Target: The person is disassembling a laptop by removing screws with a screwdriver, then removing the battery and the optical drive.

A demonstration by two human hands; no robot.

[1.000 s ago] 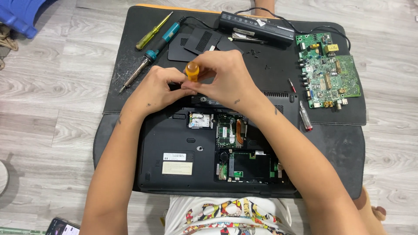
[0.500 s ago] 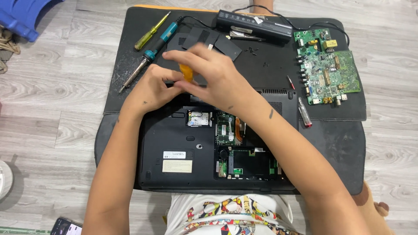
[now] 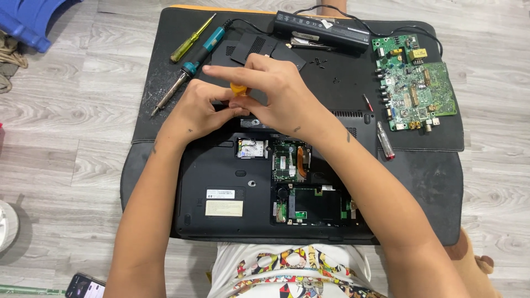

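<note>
An orange-handled screwdriver stands at the far edge of the upturned black laptop, its handle barely showing between the two hands that meet over it. The right hand is curled over the top of the handle, fingers pinched around it, index finger stretched out to the left. The left hand is closed low beside it, fingertips pressed in at the shaft where it meets the laptop; the tip itself is hidden under the fingers. Nearer the person than the hands, the laptop's underside lies open, showing a small silver card, a green memory board with a copper strip alongside, and a larger dark bay. The laptop rests on a black mat. Beyond the laptop, on the mat, lie loose black cover plates and a long black battery pack. Off the laptop's far left corner sit a teal-handled soldering iron and a yellow-green screwdriver. To the laptop's right a green circuit board lies flat, with a clear-handled, red-tipped screwdriver just beside the laptop's right edge. A phone lies on the grey wood floor, well off the laptop's near left corner.
</note>
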